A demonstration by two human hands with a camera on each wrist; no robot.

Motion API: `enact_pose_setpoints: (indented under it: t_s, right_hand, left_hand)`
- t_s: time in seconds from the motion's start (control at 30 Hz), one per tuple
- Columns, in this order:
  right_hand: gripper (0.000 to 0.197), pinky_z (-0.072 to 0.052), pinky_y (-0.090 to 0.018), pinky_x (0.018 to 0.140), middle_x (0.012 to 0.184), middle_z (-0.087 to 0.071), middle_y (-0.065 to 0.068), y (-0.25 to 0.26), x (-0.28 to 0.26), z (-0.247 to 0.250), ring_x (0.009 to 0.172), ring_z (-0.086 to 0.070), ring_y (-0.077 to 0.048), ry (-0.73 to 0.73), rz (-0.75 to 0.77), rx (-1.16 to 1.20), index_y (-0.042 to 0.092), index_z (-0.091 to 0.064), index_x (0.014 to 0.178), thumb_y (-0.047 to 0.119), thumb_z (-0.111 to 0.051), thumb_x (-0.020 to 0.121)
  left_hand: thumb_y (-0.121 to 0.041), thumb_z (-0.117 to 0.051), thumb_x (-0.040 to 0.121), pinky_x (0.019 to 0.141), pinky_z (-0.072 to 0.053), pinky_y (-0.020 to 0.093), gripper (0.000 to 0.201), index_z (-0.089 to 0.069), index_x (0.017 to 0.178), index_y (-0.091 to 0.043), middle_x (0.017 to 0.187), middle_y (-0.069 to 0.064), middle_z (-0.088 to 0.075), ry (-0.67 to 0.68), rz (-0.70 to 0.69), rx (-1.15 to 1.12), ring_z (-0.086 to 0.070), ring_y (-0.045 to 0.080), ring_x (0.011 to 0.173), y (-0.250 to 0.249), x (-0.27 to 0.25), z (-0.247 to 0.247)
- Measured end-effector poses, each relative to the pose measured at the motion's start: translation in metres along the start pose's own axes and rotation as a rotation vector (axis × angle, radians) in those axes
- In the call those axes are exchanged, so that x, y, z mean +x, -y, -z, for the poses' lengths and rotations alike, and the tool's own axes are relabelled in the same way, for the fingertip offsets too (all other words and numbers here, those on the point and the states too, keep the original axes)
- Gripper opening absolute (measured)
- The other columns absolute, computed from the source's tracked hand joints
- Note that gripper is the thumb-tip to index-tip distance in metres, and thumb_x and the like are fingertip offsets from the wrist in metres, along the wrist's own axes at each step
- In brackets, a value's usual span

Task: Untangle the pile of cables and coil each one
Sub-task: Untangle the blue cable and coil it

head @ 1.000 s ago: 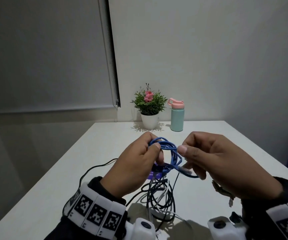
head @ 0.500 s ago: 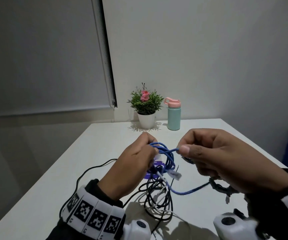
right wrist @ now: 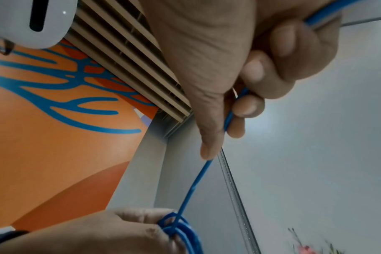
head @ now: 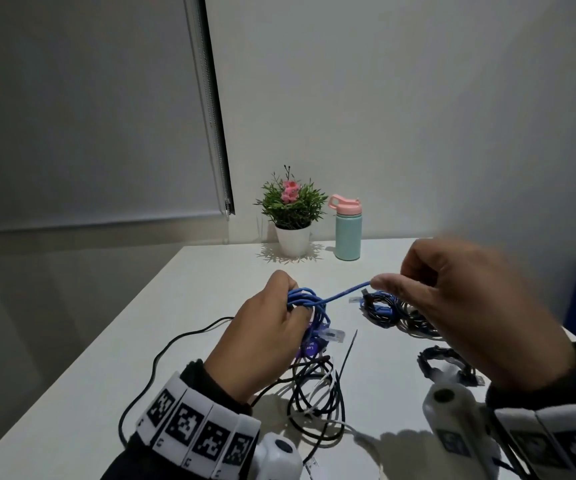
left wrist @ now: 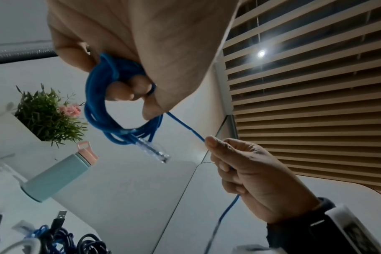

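Observation:
My left hand grips a coil of blue network cable above the white table; in the left wrist view the coil loops round my fingers and its clear plug hangs below. My right hand pinches the cable's free strand between thumb and fingers and holds it taut to the right. In the right wrist view the strand runs from my right hand down to the coil. A tangle of black and white cables lies under my left hand.
Coiled dark cables lie at the right, another small black coil nearer me. A potted plant and a teal bottle with pink lid stand at the table's far edge. A black lead trails left.
My right hand has moved up and to the right, and the blue strand that sagged below the coil is now stretched straight. My left hand keeps its hold on the coil.

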State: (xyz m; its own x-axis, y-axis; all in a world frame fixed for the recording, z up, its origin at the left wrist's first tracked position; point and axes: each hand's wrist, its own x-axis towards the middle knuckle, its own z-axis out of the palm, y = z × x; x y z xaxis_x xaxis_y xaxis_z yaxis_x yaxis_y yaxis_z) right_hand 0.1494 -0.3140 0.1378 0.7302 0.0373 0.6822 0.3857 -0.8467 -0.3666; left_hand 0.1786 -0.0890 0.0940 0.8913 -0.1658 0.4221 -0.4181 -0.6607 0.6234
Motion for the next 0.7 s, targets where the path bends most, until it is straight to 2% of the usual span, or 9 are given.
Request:
enact_pose_setpoints:
  t_s: [0.1,0.2,0.27,0.37,0.4,0.47,0.57,0.63,0.7]
  right_hand:
    - [0.041,-0.041,-0.033,0.052,0.056,-0.048,0.008,-0.001,-0.001,-0.003,0.056,-0.047,-0.012,-0.07,0.024,-0.038,0.023,-0.051,0.065,0.06,-0.061,0.08]
    - [0.039,-0.042,-0.03,0.053,0.057,-0.054,0.004,-0.009,0.003,-0.013,0.055,-0.049,-0.008,-0.035,-0.021,0.057,0.022,-0.056,0.067,0.057,-0.064,0.083]
    - [0.045,-0.033,-0.019,0.046,0.051,-0.055,0.005,-0.012,0.006,-0.018,0.046,-0.044,-0.005,0.149,-0.101,0.212,0.019,-0.06,0.063,0.061,-0.065,0.079]
    - [0.059,-0.029,-0.022,0.049,0.05,-0.047,0.004,-0.012,0.003,-0.028,0.046,-0.035,-0.007,0.483,-0.113,0.368,0.019,-0.067,0.067,0.077,-0.055,0.067]
    - [0.06,-0.029,-0.026,0.05,0.053,-0.045,0.002,-0.011,0.002,-0.031,0.048,-0.033,-0.009,0.556,-0.114,0.402,0.02,-0.07,0.07,0.077,-0.055,0.067]
    - [0.05,-0.025,-0.024,0.047,0.054,-0.04,0.001,-0.013,0.0,-0.033,0.045,-0.029,-0.009,0.594,-0.137,0.424,0.02,-0.071,0.073,0.068,-0.059,0.077]
    - [0.033,-0.032,-0.022,0.051,0.056,-0.049,0.012,-0.014,-0.001,-0.036,0.048,-0.039,-0.004,0.513,-0.094,0.313,0.024,-0.068,0.075,0.055,-0.063,0.084]
    - [0.014,-0.045,-0.024,0.068,0.083,-0.058,0.018,-0.006,-0.005,-0.036,0.075,-0.056,0.001,0.297,-0.001,0.267,0.032,-0.066,0.094,0.043,-0.063,0.087]
    - [0.007,-0.052,-0.033,0.071,0.089,-0.059,0.011,0.01,-0.011,-0.033,0.078,-0.059,-0.011,0.011,0.043,0.467,0.029,-0.064,0.098,0.027,-0.066,0.091]
  left_hand:
    - [-0.019,-0.055,0.097,0.064,-0.052,0.034,0.016,-0.046,0.086,-0.026,0.071,-0.01,-0.061,0.037,-0.023,-0.041,-0.061,0.008,0.066,-0.002,0.0,0.004]
    - [-0.012,-0.06,0.097,0.055,-0.048,0.019,0.013,-0.052,0.088,-0.019,0.063,-0.015,-0.056,0.19,-0.055,-0.403,-0.054,0.004,0.056,-0.009,-0.004,0.005]
    - [-0.019,-0.059,0.095,0.057,-0.044,0.017,0.007,-0.054,0.096,-0.016,0.064,-0.011,-0.053,0.228,-0.084,-0.591,-0.047,0.007,0.056,-0.014,-0.008,0.004]
    - [-0.03,-0.059,0.093,0.063,-0.042,0.032,0.03,-0.059,0.123,-0.028,0.073,0.007,-0.05,0.259,-0.119,-0.671,-0.043,0.015,0.063,-0.018,-0.009,0.0]
    - [-0.029,-0.058,0.094,0.063,-0.04,0.035,0.031,-0.062,0.124,-0.03,0.076,0.018,-0.047,0.285,-0.119,-0.694,-0.042,0.018,0.065,-0.019,-0.009,-0.002]
    - [-0.024,-0.055,0.093,0.06,-0.037,0.033,0.021,-0.071,0.107,-0.025,0.077,0.025,-0.046,0.307,-0.102,-0.748,-0.04,0.019,0.061,-0.02,-0.009,-0.002]
    - [-0.024,-0.054,0.092,0.054,-0.036,0.023,0.019,-0.072,0.087,-0.029,0.066,0.014,-0.047,0.264,-0.075,-0.741,-0.038,0.013,0.055,-0.018,-0.007,-0.006]
    - [-0.021,-0.054,0.093,0.052,-0.04,0.019,0.022,-0.071,0.082,-0.032,0.058,0.001,-0.049,0.174,-0.032,-0.725,-0.042,0.01,0.052,-0.017,-0.005,-0.009]
    - [-0.014,-0.053,0.099,0.051,-0.043,0.018,0.024,-0.07,0.085,-0.024,0.055,0.0,-0.05,0.027,0.06,-0.731,-0.046,0.01,0.05,-0.013,-0.001,-0.01]
